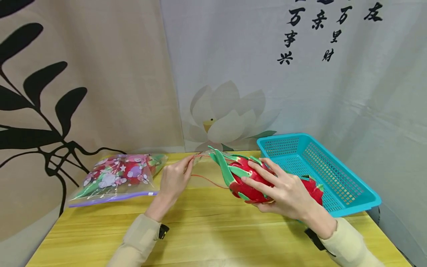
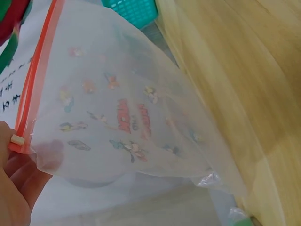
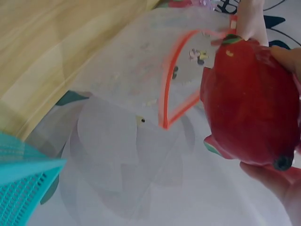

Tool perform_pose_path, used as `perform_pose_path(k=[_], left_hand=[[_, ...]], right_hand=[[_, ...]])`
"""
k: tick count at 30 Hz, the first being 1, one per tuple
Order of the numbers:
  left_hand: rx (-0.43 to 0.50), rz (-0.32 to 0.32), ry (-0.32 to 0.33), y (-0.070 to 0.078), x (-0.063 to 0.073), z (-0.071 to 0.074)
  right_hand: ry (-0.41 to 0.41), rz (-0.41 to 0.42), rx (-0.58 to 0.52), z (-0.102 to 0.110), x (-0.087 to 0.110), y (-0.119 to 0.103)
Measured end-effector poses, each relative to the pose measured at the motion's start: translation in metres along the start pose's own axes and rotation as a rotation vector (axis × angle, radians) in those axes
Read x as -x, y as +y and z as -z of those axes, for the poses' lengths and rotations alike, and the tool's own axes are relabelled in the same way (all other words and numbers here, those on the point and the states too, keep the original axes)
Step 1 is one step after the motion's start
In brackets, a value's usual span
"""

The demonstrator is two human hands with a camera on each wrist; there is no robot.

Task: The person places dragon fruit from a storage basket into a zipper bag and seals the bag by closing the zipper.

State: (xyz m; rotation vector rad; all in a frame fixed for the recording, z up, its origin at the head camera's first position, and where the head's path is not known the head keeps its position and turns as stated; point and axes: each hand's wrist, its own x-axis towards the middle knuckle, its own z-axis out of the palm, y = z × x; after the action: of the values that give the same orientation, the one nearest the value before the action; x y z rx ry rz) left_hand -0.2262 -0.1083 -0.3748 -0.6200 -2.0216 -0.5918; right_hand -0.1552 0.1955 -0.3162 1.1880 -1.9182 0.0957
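My left hand (image 1: 175,180) pinches the red zip edge of a clear printed zip bag (image 2: 117,94) near one end, beside its small slider. The bag's mouth gapes, and its red rims (image 3: 165,89) stand apart in the right wrist view. My right hand (image 1: 287,193) grips a red dragon fruit (image 1: 238,174) with green scales, fingers over its top and side. Its leafy end points left at the bag's mouth. In the right wrist view the smooth red underside and a dark stub of the dragon fruit (image 3: 254,103) show.
A turquoise basket (image 1: 353,185) stands at the right, with another dragon fruit (image 1: 313,191) partly hidden behind my right hand. At the back left lies a purple-zip bag (image 1: 116,178) of red and green items. A printed curtain (image 1: 227,66) hangs behind the wooden table (image 1: 213,237).
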Motion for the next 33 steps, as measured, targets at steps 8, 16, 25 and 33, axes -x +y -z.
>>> perform_pose_path(k=[8,16,25,33], left_hand=[[0.004,0.046,-0.025,0.002,-0.004,0.001],[-0.010,-0.002,-0.004,0.005,-0.001,0.001],[-0.033,-0.093,-0.013,0.012,0.005,0.001],[-0.012,-0.073,-0.034,0.015,0.006,0.002]], right_hand=[[-0.117,0.021,-0.013,-0.013,0.001,-0.009],[-0.176,-0.044,-0.027,-0.025,0.002,-0.011],[-0.192,-0.171,-0.060,-0.031,-0.004,-0.006],[-0.198,-0.229,-0.077,-0.033,-0.011,-0.007]])
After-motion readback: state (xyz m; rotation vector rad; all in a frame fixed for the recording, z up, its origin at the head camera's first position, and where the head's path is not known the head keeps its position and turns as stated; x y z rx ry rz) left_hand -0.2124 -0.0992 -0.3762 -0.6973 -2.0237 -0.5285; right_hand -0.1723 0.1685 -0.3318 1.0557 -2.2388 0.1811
